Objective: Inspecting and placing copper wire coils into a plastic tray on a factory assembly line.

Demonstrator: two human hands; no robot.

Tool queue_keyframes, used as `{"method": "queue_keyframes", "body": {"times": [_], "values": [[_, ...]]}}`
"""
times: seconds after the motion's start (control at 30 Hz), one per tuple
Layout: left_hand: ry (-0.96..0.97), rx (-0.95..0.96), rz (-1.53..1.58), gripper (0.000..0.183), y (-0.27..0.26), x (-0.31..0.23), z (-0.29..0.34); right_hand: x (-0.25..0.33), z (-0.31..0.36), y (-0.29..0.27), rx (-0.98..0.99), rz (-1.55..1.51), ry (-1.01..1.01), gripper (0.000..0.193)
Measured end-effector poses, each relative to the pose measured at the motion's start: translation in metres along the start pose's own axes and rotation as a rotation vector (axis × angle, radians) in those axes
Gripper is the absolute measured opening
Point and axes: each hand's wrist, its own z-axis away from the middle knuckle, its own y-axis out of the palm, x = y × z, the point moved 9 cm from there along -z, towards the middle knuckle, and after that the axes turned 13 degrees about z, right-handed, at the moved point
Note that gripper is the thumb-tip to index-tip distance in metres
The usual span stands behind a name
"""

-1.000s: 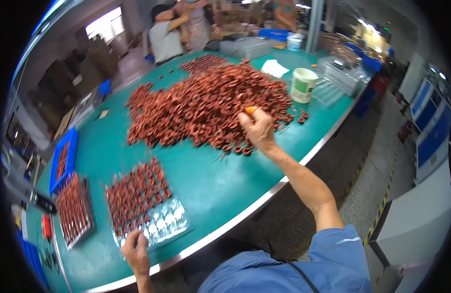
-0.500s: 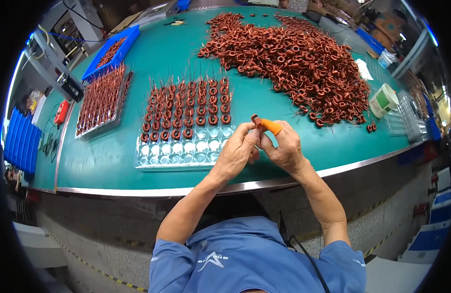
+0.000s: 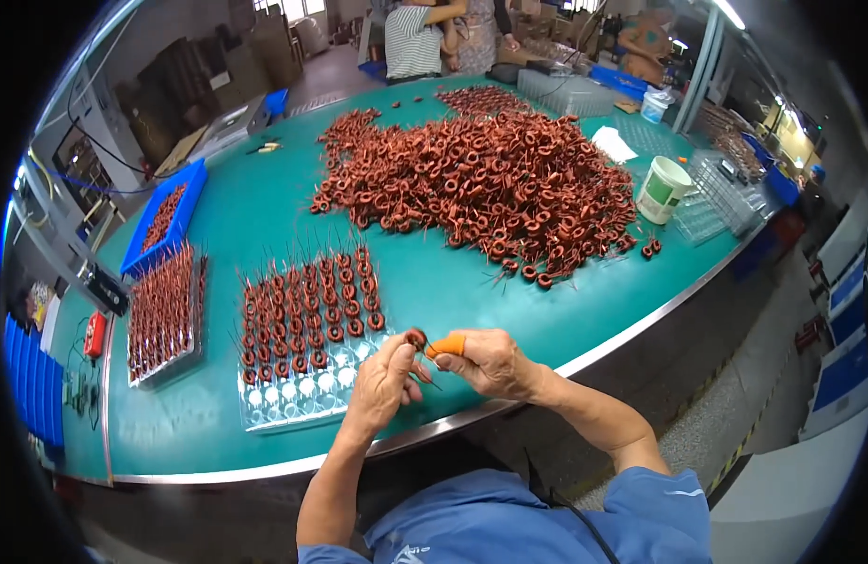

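A reddish-brown toroidal coil (image 3: 416, 338) is pinched upright between the thumb and fingers of my left hand (image 3: 381, 385). Thin wire leads stick out below it. My right hand (image 3: 498, 363), with an orange finger cover (image 3: 445, 346) on one finger, meets the coil from the right, thumb and covered finger closed on what looks like a wire lead. Just left of my hands lies a clear plastic tray (image 3: 293, 411). Coils stand in rows in its farther pockets, leads up, while nearer pockets hold none.
Beyond my hands spreads a large heap of coils (image 3: 490, 179). On the left are a second filled tray (image 3: 166, 320), a blue bin (image 3: 197, 188) and a red device (image 3: 94, 335). A white-green bucket (image 3: 662, 191) and stacked clear trays (image 3: 725, 193) stand right. People are beyond the far edge.
The view has swung up and rightward, showing people behind the table. The coil is turned so its ring shows, and my right hand has drawn slightly away from my left, with fingertips still at the coil.
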Motion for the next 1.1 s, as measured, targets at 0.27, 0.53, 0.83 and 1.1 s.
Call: {"method": "queue_keyframes", "body": {"times": [0.27, 0.53, 0.83, 1.1], "values": [[0.105, -0.037, 0.431, 0.022, 0.009, -0.002, 0.008, -0.007, -0.003, 0.009, 0.274, -0.060, 0.244, 0.015], [-0.129, -0.091, 0.601, 0.022, 0.013, 0.015, 0.004, 0.034, 0.008, 0.000, -0.025, 0.296, -0.220, 0.038], [0.009, -0.020, 0.509, 0.025, 0.037, 0.012, 0.013, 0.008, 0.013, -0.011, -0.138, 0.205, -0.002, 0.014], [0.135, -0.022, 0.391, 0.026, 0.040, 0.001, 0.014, -0.025, 0.019, -0.013, -0.195, -0.031, 0.251, 0.018]]}}
